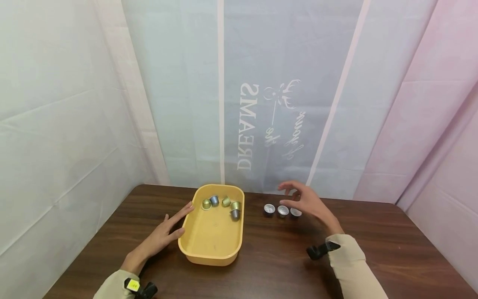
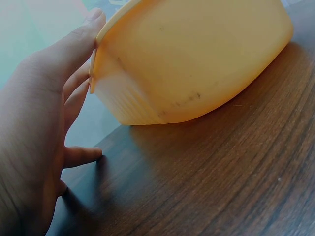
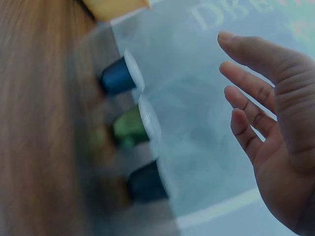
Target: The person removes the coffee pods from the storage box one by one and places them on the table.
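My left hand (image 1: 162,236) rests against the left rim of a yellow plastic tub (image 1: 213,245), its fingers fairly straight; the left wrist view shows the thumb at the rim. Several coffee capsules lie in the tub's far part, among them a blue capsule (image 1: 214,200), a green capsule (image 1: 226,202) and a dark grey capsule (image 1: 235,214). My right hand (image 1: 308,203) hovers over a row of three capsules on the table, holding nothing, fingers loosely bent. In the right wrist view these are a blue capsule (image 3: 118,77), a green capsule (image 3: 130,128) and a dark capsule (image 3: 149,183), silver lids up.
The brown wooden table (image 1: 276,257) runs back to a pale printed curtain (image 1: 284,62). More fabric hangs along the left and right sides. The tub stands left of the capsule row, with bare table between them.
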Demonstrator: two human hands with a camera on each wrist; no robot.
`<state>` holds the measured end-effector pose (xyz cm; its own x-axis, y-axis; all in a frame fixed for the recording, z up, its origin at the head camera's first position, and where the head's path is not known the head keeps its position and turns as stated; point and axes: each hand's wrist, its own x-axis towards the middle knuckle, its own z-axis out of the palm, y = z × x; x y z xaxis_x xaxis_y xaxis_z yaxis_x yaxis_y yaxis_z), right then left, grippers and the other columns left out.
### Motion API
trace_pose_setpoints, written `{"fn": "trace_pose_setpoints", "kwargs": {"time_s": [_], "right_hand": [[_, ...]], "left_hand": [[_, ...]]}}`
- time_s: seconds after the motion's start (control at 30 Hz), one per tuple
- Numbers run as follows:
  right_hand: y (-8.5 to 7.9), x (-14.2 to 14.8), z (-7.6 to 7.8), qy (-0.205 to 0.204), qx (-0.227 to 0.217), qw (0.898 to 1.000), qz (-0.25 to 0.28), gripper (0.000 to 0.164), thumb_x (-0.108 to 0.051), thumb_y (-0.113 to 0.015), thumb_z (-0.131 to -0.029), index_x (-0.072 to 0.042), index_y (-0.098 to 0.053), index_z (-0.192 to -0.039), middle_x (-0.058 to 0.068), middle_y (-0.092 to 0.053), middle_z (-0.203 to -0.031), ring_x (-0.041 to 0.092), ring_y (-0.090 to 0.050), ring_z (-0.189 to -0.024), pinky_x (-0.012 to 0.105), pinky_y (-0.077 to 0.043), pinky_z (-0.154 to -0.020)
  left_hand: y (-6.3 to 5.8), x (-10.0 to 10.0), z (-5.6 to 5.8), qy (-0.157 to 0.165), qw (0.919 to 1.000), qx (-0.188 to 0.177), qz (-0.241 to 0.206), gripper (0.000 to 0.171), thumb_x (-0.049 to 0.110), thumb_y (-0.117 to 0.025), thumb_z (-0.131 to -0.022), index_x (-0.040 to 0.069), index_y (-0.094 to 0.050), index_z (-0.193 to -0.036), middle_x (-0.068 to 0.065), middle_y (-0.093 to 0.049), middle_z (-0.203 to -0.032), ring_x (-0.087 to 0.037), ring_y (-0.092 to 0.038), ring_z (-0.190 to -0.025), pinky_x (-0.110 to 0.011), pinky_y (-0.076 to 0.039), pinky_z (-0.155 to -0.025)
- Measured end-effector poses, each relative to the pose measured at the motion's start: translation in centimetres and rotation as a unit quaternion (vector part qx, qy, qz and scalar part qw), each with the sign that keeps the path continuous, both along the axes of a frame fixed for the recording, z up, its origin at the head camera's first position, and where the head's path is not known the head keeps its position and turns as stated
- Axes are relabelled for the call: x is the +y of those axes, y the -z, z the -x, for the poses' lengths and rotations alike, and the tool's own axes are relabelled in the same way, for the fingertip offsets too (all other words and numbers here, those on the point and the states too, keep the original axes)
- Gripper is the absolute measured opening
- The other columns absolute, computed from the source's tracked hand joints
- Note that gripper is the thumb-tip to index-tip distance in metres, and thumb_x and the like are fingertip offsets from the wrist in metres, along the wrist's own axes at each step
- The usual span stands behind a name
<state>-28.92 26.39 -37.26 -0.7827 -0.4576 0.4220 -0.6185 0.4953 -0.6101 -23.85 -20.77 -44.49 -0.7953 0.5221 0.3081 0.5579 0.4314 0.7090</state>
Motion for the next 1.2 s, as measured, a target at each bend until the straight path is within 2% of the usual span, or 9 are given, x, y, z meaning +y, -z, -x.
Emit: {"fn": "trace_pose_setpoints", "kwargs": {"time_s": [0.1,0.2,0.37,0.47,0.6,0.8,1.0,1.2], "right_hand": [[-0.4,-0.8,0.9,-0.017,0.007,1.0,-0.016,0.043,-0.024,-0.078,-0.082,-0.013,-0.062,-0.12,-0.005,-0.064,-0.111,0.017,-0.056,-0.091,0.036,-0.051,-0.074],[-1.3,-1.8,1.2,-0.034,0.013,0.999,-0.035,0.044,-0.027,-0.079,-0.081,-0.014,-0.062,-0.12,-0.009,-0.064,-0.11,0.014,-0.057,-0.091,0.032,-0.051,-0.075],[-2.1,-4.2,1.6,-0.074,0.022,0.995,-0.06,0.041,-0.02,-0.079,-0.081,-0.012,-0.064,-0.118,-0.001,-0.065,-0.109,0.022,-0.061,-0.091,0.031,-0.053,-0.073],[-2.3,-5.5,1.8,-0.093,0.019,0.992,-0.08,0.039,-0.019,-0.078,-0.082,-0.013,-0.063,-0.118,0.004,-0.065,-0.109,0.021,-0.062,-0.092,0.031,-0.053,-0.074],[-2.5,-7.1,1.8,-0.114,-0.008,0.989,-0.089,0.039,-0.019,-0.077,-0.083,-0.017,-0.062,-0.119,0.0,-0.066,-0.108,0.017,-0.063,-0.093,0.035,-0.054,-0.077],[-3.1,-9.2,2.1,-0.154,-0.046,0.983,-0.093,0.041,-0.017,-0.076,-0.084,-0.013,-0.06,-0.121,0.005,-0.067,-0.111,0.023,-0.065,-0.093,0.035,-0.054,-0.078],[-3.5,-11.4,2.6,-0.161,-0.035,0.98,-0.115,0.039,-0.01,-0.077,-0.082,-0.013,-0.062,-0.118,0.0,-0.066,-0.108,0.021,-0.064,-0.093,0.033,-0.054,-0.077],[-2.6,-13.6,3.5,-0.168,-0.014,0.971,-0.168,0.038,-0.014,-0.077,-0.082,-0.009,-0.064,-0.117,0.003,-0.067,-0.109,0.022,-0.06,-0.1,0.032,-0.052,-0.075]], "left_hand": [[0.0,0.0,0.0,0.0,1.0,0.001,0.001,0.058,0.016,-0.052,-0.099,0.018,-0.029,-0.152,-0.005,-0.017,-0.159,-0.041,-0.019,-0.14,-0.079,0.005,-0.093],[0.1,0.0,0.0,0.001,1.0,0.001,0.002,0.058,0.016,-0.052,-0.099,0.018,-0.029,-0.152,-0.004,-0.017,-0.159,-0.044,-0.018,-0.139,-0.079,0.005,-0.094],[0.0,0.0,0.0,0.001,1.0,0.002,0.001,0.057,0.016,-0.052,-0.099,0.018,-0.029,-0.152,-0.002,-0.016,-0.159,-0.045,-0.018,-0.139,-0.079,0.004,-0.093],[0.0,-0.1,0.0,0.002,1.0,0.002,-0.001,0.057,0.016,-0.052,-0.099,0.018,-0.029,-0.152,-0.002,-0.017,-0.159,-0.044,-0.018,-0.139,-0.079,0.004,-0.093],[0.0,-0.1,0.0,0.006,1.0,0.002,0.0,0.058,0.016,-0.052,-0.099,0.018,-0.029,-0.152,-0.006,-0.017,-0.159,-0.042,-0.018,-0.14,-0.079,0.004,-0.093],[0.0,-0.1,0.0,0.004,1.0,0.006,0.001,0.058,0.015,-0.053,-0.098,0.019,-0.03,-0.152,-0.009,-0.018,-0.158,-0.042,-0.019,-0.139,-0.079,0.004,-0.093],[-0.1,0.0,0.1,0.002,0.9999,0.01,-0.001,0.059,0.011,-0.054,-0.097,0.02,-0.031,-0.151,-0.012,-0.02,-0.157,-0.046,-0.018,-0.138,-0.079,0.005,-0.093],[0.1,0.0,0.1,0.005,0.9999,0.009,-0.002,0.059,0.013,-0.054,-0.097,0.02,-0.031,-0.151,-0.009,-0.019,-0.158,-0.046,-0.019,-0.138,-0.08,0.004,-0.092]]}}
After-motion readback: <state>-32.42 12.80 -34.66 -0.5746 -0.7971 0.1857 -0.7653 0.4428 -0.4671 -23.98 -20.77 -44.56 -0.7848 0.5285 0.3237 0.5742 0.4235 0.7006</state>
